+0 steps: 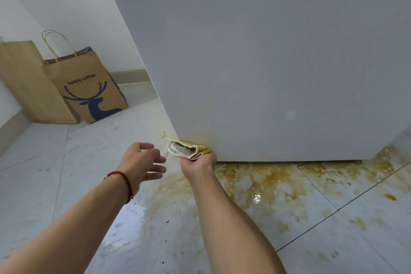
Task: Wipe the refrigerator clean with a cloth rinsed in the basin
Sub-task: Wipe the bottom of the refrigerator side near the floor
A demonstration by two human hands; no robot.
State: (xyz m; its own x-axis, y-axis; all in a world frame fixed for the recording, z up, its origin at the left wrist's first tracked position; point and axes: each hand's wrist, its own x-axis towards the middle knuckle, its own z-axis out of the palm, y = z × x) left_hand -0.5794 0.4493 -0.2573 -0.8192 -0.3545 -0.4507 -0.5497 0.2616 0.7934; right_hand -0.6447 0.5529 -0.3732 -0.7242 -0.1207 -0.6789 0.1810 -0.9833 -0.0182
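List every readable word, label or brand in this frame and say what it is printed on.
"luckin coffee": printed in dark blue on the front paper bag, above a blue deer logo.
A smaller line under that name: too small to read.
The plain paper bag behind it, the refrigerator and the cloth: no text visible.
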